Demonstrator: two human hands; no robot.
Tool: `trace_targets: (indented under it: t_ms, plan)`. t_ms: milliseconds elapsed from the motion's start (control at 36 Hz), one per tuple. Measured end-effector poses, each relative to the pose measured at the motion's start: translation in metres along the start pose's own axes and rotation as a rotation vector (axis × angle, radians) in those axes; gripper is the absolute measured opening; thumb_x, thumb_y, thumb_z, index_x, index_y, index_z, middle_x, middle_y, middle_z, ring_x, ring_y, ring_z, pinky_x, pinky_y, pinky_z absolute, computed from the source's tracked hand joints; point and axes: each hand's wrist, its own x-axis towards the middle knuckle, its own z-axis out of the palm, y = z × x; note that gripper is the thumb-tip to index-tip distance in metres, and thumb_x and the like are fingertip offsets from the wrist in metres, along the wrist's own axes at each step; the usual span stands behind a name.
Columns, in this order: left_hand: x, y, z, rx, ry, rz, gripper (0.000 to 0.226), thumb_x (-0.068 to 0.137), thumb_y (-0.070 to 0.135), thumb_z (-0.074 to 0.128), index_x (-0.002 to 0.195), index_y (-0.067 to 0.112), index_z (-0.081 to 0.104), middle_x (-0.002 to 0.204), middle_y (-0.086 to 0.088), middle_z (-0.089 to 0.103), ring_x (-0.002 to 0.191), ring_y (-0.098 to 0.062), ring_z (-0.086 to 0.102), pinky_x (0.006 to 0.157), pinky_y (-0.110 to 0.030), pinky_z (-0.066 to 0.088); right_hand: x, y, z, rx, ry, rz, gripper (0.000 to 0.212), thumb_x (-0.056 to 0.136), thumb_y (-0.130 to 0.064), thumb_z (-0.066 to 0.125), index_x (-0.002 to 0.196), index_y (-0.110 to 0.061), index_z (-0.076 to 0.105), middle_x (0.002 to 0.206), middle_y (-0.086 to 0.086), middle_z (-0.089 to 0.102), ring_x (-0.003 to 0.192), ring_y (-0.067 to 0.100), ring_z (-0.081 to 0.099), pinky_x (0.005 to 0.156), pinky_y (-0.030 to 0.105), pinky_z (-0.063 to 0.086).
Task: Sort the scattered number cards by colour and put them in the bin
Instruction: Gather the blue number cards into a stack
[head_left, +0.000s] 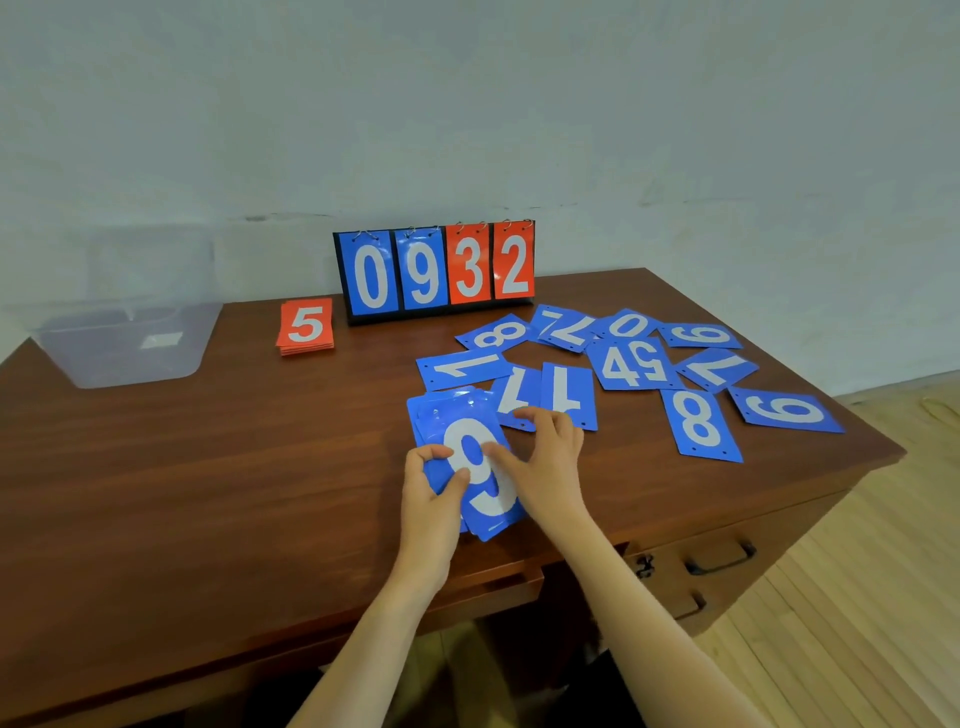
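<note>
My left hand (434, 488) grips a stack of blue number cards (470, 447) with a 9 on top, just above the table. My right hand (545, 457) touches the stack's right edge, its fingers reaching onto a blue 1 card (567, 389). Several more blue cards lie scattered to the right, among them an 8 (698, 423) and a 6 (787, 413). A neat pile of red cards (305, 326) topped by a 5 sits at the back left. The clear plastic bin (130, 332) stands at the far left of the table.
A flip scoreboard (436, 270) reading 0932 stands upright at the back against the wall. The wooden table (208, 467) has a front edge near me and a right edge by the 6 card. A drawer handle (719, 561) shows below.
</note>
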Motion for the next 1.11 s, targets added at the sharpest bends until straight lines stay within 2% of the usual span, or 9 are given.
trace_targets:
  t_ms: [194, 333, 417, 639, 722, 861, 944, 1000, 1111]
  plan:
    - [0.018, 0.003, -0.016, -0.02, 0.112, -0.027, 0.021, 0.091, 0.009, 0.06, 0.096, 0.027, 0.052, 0.119, 0.001, 0.056, 0.097, -0.015, 0.066, 0.064, -0.033, 0.058, 0.077, 0.038, -0.022, -0.427, -0.056, 0.207, 0.052, 0.097, -0.035, 0.047, 0.14, -0.008, 0.035, 0.146, 0.017, 0.029, 0.135, 0.034, 0.019, 0.107, 0.041, 0.028]
    - [0.026, 0.006, -0.023, -0.02, 0.131, -0.046, 0.022, 0.091, 0.007, 0.06, 0.094, 0.028, 0.052, 0.121, 0.0, 0.056, 0.093, -0.014, 0.066, 0.074, -0.046, 0.056, 0.113, 0.051, -0.022, -0.575, -0.349, 0.138, 0.051, 0.101, -0.042, 0.032, 0.148, -0.023, 0.027, 0.159, 0.004, 0.011, 0.146, 0.028, -0.001, 0.117, 0.045, 0.012]
    - [0.028, 0.005, -0.026, -0.007, 0.129, -0.048, 0.022, 0.091, 0.007, 0.06, 0.094, 0.027, 0.052, 0.122, 0.0, 0.055, 0.093, -0.013, 0.066, 0.074, -0.046, 0.056, 0.117, 0.058, -0.025, -0.698, -0.489, 0.111, 0.053, 0.101, -0.044, 0.026, 0.15, -0.024, 0.02, 0.16, 0.001, 0.006, 0.147, 0.027, 0.0, 0.118, 0.046, 0.008]
    - [0.03, -0.002, -0.024, -0.008, 0.118, -0.071, 0.023, 0.09, 0.008, 0.061, 0.094, 0.029, 0.053, 0.126, -0.001, 0.053, 0.103, -0.016, 0.063, 0.067, -0.035, 0.057, 0.069, 0.045, -0.024, -0.992, -0.226, 0.247, 0.068, 0.098, -0.055, 0.025, 0.137, -0.002, 0.043, 0.149, 0.016, 0.028, 0.133, 0.031, 0.033, 0.107, 0.045, 0.028]
    - [0.026, -0.001, -0.02, -0.009, 0.097, -0.072, 0.023, 0.09, 0.008, 0.061, 0.094, 0.03, 0.053, 0.125, 0.0, 0.053, 0.102, -0.015, 0.063, 0.066, -0.034, 0.057, 0.05, 0.033, -0.023, -0.939, -0.311, 0.283, 0.06, 0.1, -0.049, 0.029, 0.128, 0.0, 0.05, 0.144, 0.018, 0.037, 0.117, 0.031, 0.051, 0.097, 0.039, 0.038]
    - [0.019, 0.003, -0.018, -0.017, 0.072, -0.055, 0.022, 0.09, 0.007, 0.06, 0.095, 0.027, 0.053, 0.123, -0.001, 0.055, 0.099, -0.015, 0.065, 0.062, -0.03, 0.058, 0.061, 0.023, -0.046, -0.924, -0.369, 0.27, 0.031, 0.101, -0.017, 0.036, 0.124, -0.004, 0.052, 0.11, 0.011, 0.06, 0.104, 0.028, 0.059, 0.073, 0.032, 0.042]
    - [0.016, 0.005, -0.019, -0.026, 0.081, -0.05, 0.021, 0.09, 0.007, 0.06, 0.096, 0.026, 0.053, 0.124, -0.002, 0.055, 0.101, -0.017, 0.065, 0.061, -0.028, 0.058, 0.085, 0.028, -0.067, -0.714, -0.438, 0.125, 0.043, 0.095, -0.007, 0.047, 0.138, -0.01, 0.043, 0.134, 0.01, 0.049, 0.123, 0.027, 0.048, 0.094, 0.036, 0.045]
    - [0.013, 0.006, -0.019, -0.027, 0.08, -0.046, 0.022, 0.091, 0.006, 0.06, 0.095, 0.026, 0.053, 0.123, -0.003, 0.056, 0.1, -0.017, 0.065, 0.062, -0.029, 0.058, 0.094, 0.034, -0.075, -0.545, -0.622, 0.008, 0.057, 0.091, -0.008, 0.057, 0.143, -0.018, 0.038, 0.151, 0.003, 0.031, 0.14, 0.023, 0.026, 0.112, 0.04, 0.03]
    - [0.008, 0.009, -0.019, -0.018, 0.084, -0.038, 0.022, 0.091, 0.005, 0.059, 0.093, 0.027, 0.053, 0.122, -0.003, 0.056, 0.097, -0.015, 0.066, 0.068, -0.037, 0.056, 0.101, 0.051, -0.079, -0.423, -0.905, 0.129, 0.065, 0.087, -0.025, 0.067, 0.143, -0.033, 0.036, 0.157, -0.01, 0.015, 0.145, 0.017, 0.011, 0.117, 0.043, 0.018]
